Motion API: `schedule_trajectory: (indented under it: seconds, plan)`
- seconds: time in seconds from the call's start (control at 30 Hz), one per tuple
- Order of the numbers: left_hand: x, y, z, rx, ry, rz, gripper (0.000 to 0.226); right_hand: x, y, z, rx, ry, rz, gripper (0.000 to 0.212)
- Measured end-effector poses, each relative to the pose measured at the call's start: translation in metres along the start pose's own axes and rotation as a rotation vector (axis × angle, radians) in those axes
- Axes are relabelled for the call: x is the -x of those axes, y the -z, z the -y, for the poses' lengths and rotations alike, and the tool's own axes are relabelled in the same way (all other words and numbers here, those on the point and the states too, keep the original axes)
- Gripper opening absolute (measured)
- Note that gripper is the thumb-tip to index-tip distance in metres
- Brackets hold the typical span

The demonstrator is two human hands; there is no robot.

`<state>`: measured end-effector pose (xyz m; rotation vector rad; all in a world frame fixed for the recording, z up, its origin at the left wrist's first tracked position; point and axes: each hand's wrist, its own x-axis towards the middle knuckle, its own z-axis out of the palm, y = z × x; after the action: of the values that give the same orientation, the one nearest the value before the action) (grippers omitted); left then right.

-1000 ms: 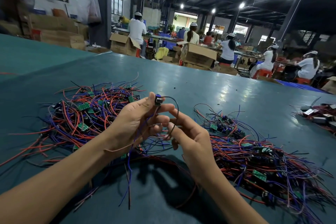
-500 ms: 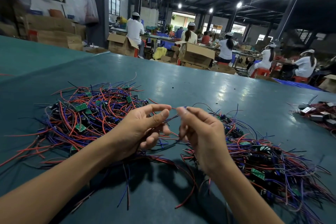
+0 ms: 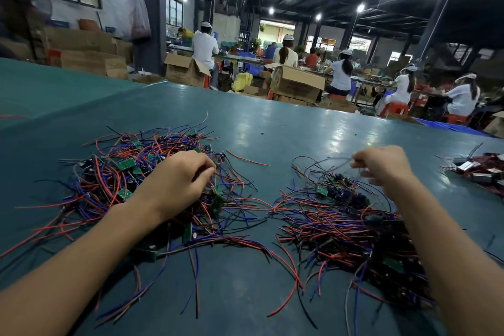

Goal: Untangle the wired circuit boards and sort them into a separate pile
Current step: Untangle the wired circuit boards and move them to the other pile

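The left hand (image 3: pixel 177 183) lies low on the left heap of tangled red, blue and black wires with small green circuit boards (image 3: pixel 109 177). Its grip is curled shut, thumb and fingertips pinching a few wires at that heap's right edge. The right hand (image 3: pixel 381 169) is held above the far end of the right heap of the same wired boards (image 3: pixel 349 232). Its grip is clamped on thin dark strands (image 3: pixel 338 159), which are blurred and loop down towards the heap.

Both heaps sit side by side on the near part of the glossy teal table (image 3: pixel 272 128), with a strip of bare surface between them and stray wire ends reaching into it. At the table's right edge, well apart from the right heap, lies a small cluster of silvery box-shaped parts with dark red wires (image 3: pixel 477 172). Beyond the far edge stand open brown cardboard boxes (image 3: pixel 297 84), and people in white tops (image 3: pixel 204 49) sit at other benches.
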<state>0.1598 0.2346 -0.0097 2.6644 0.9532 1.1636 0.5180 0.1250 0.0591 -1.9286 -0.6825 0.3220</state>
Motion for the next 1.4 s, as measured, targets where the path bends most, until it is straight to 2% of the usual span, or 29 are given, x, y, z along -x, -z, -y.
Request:
schedule_trajectory:
  seconds: [0.17,0.2,0.27,0.33,0.37,0.4,0.47,0.53,0.63,0.7,0.77,0.87,0.97,1.1,1.2,1.27,1.4]
  plan:
    - [-0.001,0.001,0.016,-0.005,0.021,0.118,0.017,0.006,-0.012,-0.012,0.589,-0.057,-0.077,0.015]
    - [0.000,0.000,0.017,0.005,0.028,0.133,0.018,0.015,-0.017,-0.004,0.651,-0.002,-0.121,0.022]
    - [-0.001,-0.001,0.017,0.012,0.051,0.141,0.022,0.042,-0.032,0.015,0.550,0.290,-0.140,0.040]
    - [-0.001,-0.003,0.016,0.031,0.083,0.140,0.025,0.088,-0.054,0.034,0.293,0.627,0.086,0.028]
    - [-0.001,-0.003,0.016,0.053,0.101,0.138,0.026,0.113,-0.067,0.038,0.248,0.716,0.242,0.020]
    - [-0.001,-0.002,0.016,0.077,0.119,0.134,0.028,0.135,-0.082,0.038,0.269,0.755,0.385,0.022]
    - [-0.001,-0.001,0.017,0.109,0.138,0.114,0.031,0.163,-0.112,0.030,0.415,0.777,0.543,0.036]
    - [-0.001,-0.002,0.019,0.120,0.136,0.077,0.033,0.170,-0.130,0.017,0.491,0.822,0.520,0.031]
    - [-0.001,-0.005,0.021,0.118,0.128,0.054,0.034,0.162,-0.137,0.004,0.326,0.812,0.399,0.018]
    - [-0.002,-0.007,0.023,0.123,0.130,0.046,0.036,0.159,-0.141,-0.001,0.277,0.804,0.333,0.029]
    - [-0.002,-0.007,0.024,0.137,0.147,0.028,0.036,0.160,-0.150,-0.006,0.352,0.807,0.329,0.040]
    - [-0.001,-0.006,0.023,0.154,0.154,0.007,0.037,0.163,-0.156,-0.014,0.418,0.902,0.240,0.030]
    - [0.000,-0.006,0.021,0.162,0.164,0.002,0.036,0.167,-0.150,-0.014,0.249,0.900,0.201,0.017]
    - [0.000,-0.007,0.020,0.185,0.177,-0.042,0.035,0.167,-0.131,-0.007,-0.198,0.623,0.189,0.005]
    - [-0.001,-0.007,0.020,0.188,0.181,-0.051,0.035,0.158,-0.114,0.000,-0.607,0.341,0.238,0.012]
    - [-0.001,-0.007,0.020,0.185,0.188,-0.046,0.035,0.154,-0.106,0.003,-0.862,0.193,0.350,0.015]
    - [-0.002,-0.007,0.020,0.180,0.209,-0.052,0.035,0.149,-0.092,0.008,-1.205,0.095,0.560,0.035]
